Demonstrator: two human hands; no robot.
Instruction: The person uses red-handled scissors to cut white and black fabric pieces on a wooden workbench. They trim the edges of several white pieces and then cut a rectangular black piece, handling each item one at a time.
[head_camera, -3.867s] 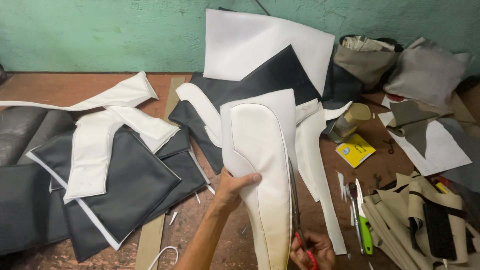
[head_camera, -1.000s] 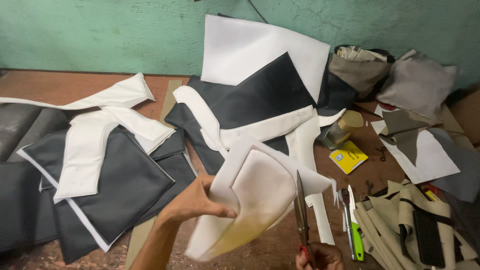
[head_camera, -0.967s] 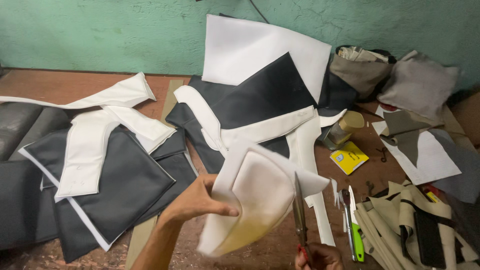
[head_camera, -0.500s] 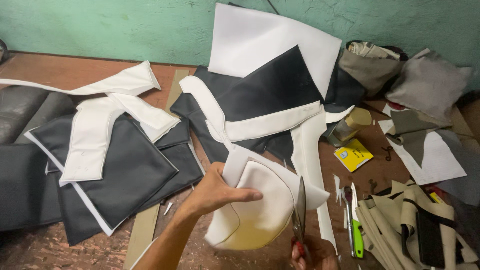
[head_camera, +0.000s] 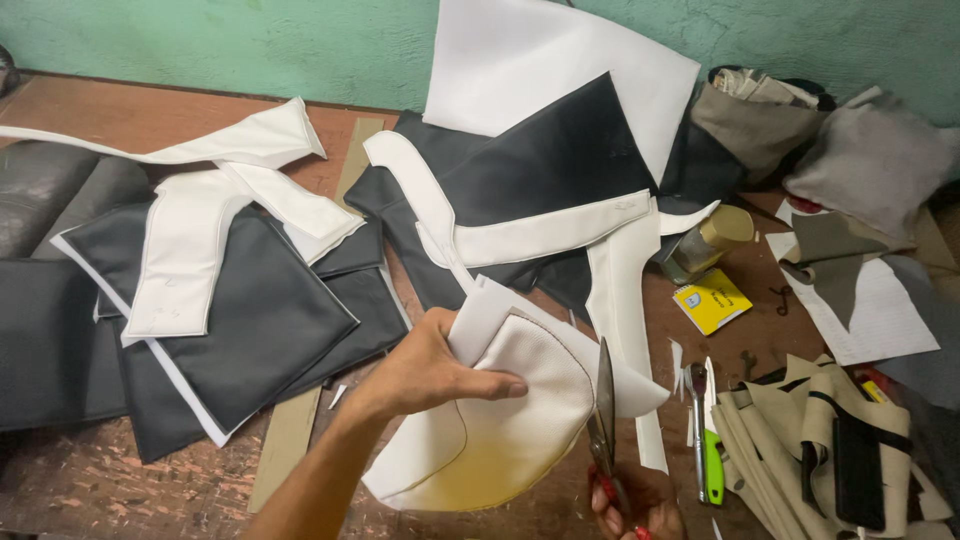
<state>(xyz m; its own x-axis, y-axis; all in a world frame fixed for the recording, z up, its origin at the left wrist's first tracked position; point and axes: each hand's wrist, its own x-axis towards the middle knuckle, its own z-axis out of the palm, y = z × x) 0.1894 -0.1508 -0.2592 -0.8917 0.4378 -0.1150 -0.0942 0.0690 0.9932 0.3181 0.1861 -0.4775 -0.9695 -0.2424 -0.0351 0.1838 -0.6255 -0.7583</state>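
The left hand (head_camera: 425, 370) is closed on a folded white padded piece (head_camera: 510, 420), thumb on top, holding it up over the brown table (head_camera: 120, 490). The right hand (head_camera: 635, 505) grips red-handled scissors (head_camera: 603, 420), whose blades point up against the piece's curved right edge. I think the cutting is partly done: the rounded side looks neat, but extra white flaps stick out on top. Other cut black and white pieces (head_camera: 250, 300) lie flat nearby.

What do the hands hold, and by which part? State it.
Left hand grips the white leather piece at its upper left edge; right hand holds the scissors by the handles.
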